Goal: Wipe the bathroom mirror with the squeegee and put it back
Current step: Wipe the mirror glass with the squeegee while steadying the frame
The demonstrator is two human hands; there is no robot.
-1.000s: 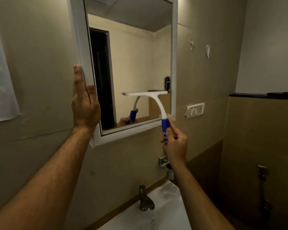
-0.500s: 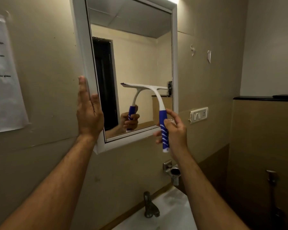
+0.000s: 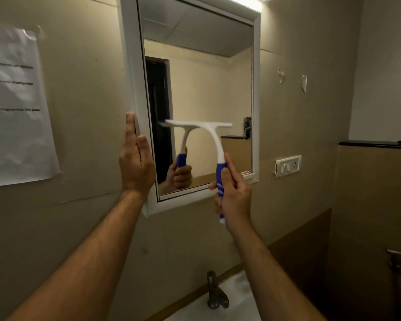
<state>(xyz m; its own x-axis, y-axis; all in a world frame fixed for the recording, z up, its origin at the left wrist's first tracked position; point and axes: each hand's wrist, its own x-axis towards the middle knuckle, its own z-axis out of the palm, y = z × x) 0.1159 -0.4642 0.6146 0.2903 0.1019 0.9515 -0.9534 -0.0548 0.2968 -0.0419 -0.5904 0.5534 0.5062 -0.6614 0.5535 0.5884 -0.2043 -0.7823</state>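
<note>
A white-framed mirror [image 3: 255,93] hangs on the beige wall in front of me. My right hand [image 3: 235,198] grips the blue-and-white handle of a squeegee [image 3: 214,137], whose white blade lies level against the lower middle of the glass. The glass shows the squeegee's reflection and that of my hand. Pressed flat against the outer left side of the mirror frame, my left hand [image 3: 136,161] has its fingers pointing up and holds nothing.
A tap [image 3: 214,291] and white basin [image 3: 236,304] sit below the mirror. A switch plate [image 3: 287,166] is on the wall to the right, with a dark ledge [image 3: 375,144] beyond it. A paper notice [image 3: 14,107] is taped at the left. A spray fitting [image 3: 395,260] hangs low right.
The squeegee has moved left across the glass and sits a little higher above the lower frame. My right hand shifted its grip on the handle. My view tilted up; the left hand stayed on the frame.
</note>
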